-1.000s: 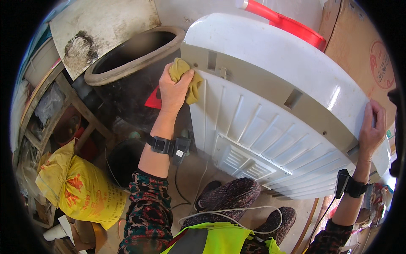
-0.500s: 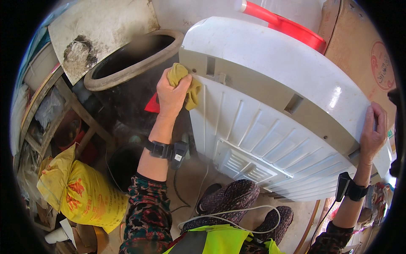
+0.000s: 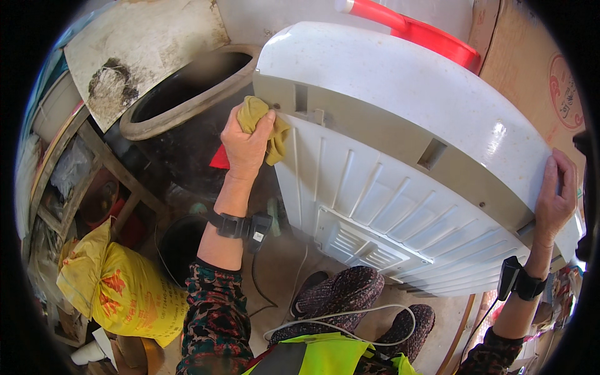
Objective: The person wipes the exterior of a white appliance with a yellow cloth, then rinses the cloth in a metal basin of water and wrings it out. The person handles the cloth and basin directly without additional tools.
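Note:
A large white appliance (image 3: 375,69) stands in front of me, with a glossy top, a beige-grey strip (image 3: 369,125) along its upper edge and a ribbed back panel (image 3: 375,194) with a vent grille (image 3: 369,244). Bunched in my left hand (image 3: 245,145) is a yellow-olive cloth (image 3: 253,112), pressed at the appliance's upper left corner. My right hand (image 3: 556,195) is curled round the appliance's upper right edge, its thumb toward the strip. Each wrist wears a black strapped device.
A dark, thick-rimmed vat (image 3: 128,128) stands left of the appliance. Nearer are a wooden frame (image 3: 119,165) and a full yellow sack (image 3: 134,287). A red long-handled scoop (image 3: 431,44) lies on top, beside a cardboard box (image 3: 531,69). A pale cable (image 3: 400,340) loops over my legs.
My left hand and the cloth appear slightly farther left, along with the appliance's left corner. The right hand keeps its hold and sits slightly lower in view.

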Motion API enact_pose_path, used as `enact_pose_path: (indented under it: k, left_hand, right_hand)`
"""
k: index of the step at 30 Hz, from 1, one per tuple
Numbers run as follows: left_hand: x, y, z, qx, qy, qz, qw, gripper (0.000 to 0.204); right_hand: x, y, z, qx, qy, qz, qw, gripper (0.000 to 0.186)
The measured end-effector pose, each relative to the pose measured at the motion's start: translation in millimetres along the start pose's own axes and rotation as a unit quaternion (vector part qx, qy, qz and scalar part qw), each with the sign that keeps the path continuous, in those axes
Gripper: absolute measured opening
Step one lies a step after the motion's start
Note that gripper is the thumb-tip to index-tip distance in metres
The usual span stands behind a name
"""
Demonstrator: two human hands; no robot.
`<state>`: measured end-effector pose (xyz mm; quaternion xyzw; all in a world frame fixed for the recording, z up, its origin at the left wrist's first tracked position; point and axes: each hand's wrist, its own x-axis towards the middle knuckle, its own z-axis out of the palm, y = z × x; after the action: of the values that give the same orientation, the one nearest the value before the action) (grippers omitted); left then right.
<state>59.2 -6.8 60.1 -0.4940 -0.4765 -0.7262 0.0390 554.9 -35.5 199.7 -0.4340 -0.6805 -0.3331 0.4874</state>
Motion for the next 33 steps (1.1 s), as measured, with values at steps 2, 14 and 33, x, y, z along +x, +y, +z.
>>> enact_pose_path:
  k: [2, 14, 33]
  left_hand:
    - [0.0, -0.1, 0.6, 0.011, 0.001, -0.003, 1.0, 0.029]
    - [9.8, 16.3, -4.2, 0.078, -0.032, 0.011, 0.996, 0.026]
    - [-14.3, -4.6, -1.0, -0.115, 0.014, -0.16, 0.98, 0.029]
  right_hand:
    - [-0.4, 2.7, 0.2, -0.011, -0.006, -0.005, 1.0, 0.015]
    - [-4.0, 9.0, -0.7, -0.038, -0.01, -0.017, 0.999, 0.016]
    - [4.3, -3.5, 2.2, -0.004, 0.011, -0.021, 1.0, 0.013]
